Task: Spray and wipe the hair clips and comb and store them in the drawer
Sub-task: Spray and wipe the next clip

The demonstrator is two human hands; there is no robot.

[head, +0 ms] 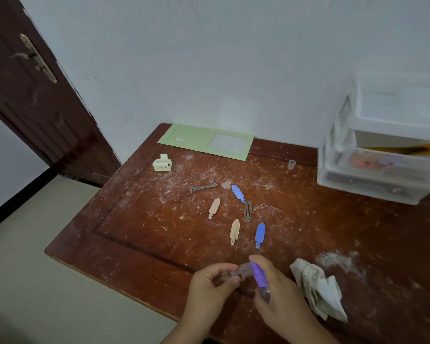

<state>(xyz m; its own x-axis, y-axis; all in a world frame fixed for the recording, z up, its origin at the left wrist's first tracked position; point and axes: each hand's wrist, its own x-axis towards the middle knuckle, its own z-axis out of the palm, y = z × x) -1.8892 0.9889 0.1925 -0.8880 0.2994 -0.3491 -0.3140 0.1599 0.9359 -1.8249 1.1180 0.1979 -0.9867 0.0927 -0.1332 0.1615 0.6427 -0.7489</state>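
While the right hand [278, 291] grasps a small purple spray bottle [260, 278] at the near edge of the table [134, 219], the left hand [210, 281] pinches a pale translucent clip [242, 271] just left of the nozzle; bottle and clip touch or nearly so.

Item: clip in hand. Long axis roughly left to right, one end toward the bottle; blurred, detail unclear.

Items awaiting: six flat clips in mid-table, far of both hands, long axes mostly near to far. Two blue clips [260, 234], two beige clips [234, 231], two metal clips [247, 211]. A cream claw clip [162, 163] sits far left.

Cloth [318, 286]: crumpled, soiled, just right of the right hand, which is likely nearer for wiping.

Drawer unit [382, 170]: far right, one drawer open.
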